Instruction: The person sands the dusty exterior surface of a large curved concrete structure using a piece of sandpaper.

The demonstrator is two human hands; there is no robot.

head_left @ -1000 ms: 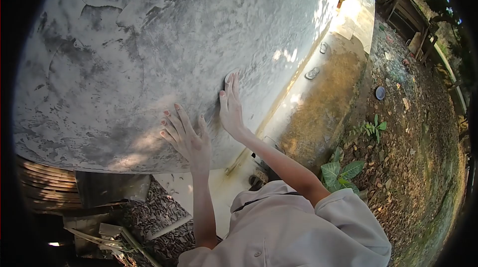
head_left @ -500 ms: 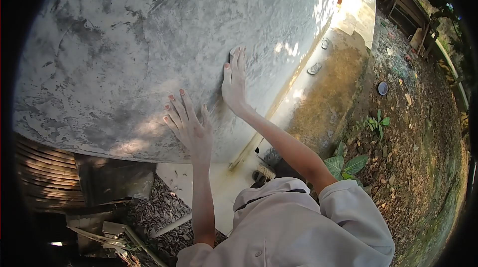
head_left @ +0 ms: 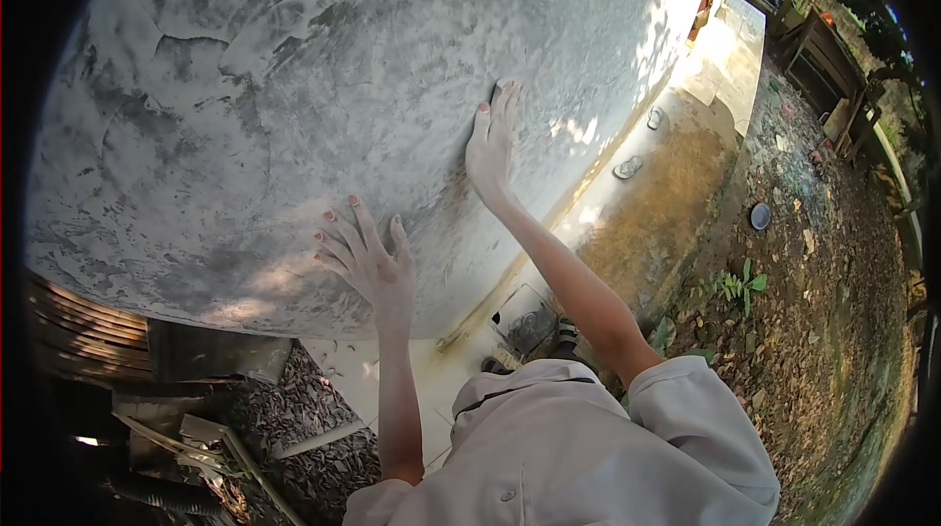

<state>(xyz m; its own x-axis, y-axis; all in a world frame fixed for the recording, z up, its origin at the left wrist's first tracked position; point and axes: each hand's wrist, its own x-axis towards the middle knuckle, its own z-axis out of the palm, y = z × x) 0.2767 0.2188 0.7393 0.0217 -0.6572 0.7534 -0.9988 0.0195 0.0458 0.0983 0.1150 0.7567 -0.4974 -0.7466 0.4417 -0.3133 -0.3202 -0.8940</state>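
Note:
A grey plastered wall with pale smears and cracks fills the upper left. My left hand rests against it, open, its fingers spread. Farther right along the wall is my right hand, fingers together and pressed toward the surface. A small dark edge shows at its fingertips, like a thin piece held under them; most of it is hidden by the hand. Both hands and forearms look coated with pale dust.
A stained concrete ledge runs along the wall's foot, with a pair of slippers on it. On the leafy ground are a round dish and a green plant. Bamboo slats and scrap lie lower left.
My right hand has slid farther up and right along the wall. My left hand stays nearly in place. The view has shifted, and more of my feet shows below.

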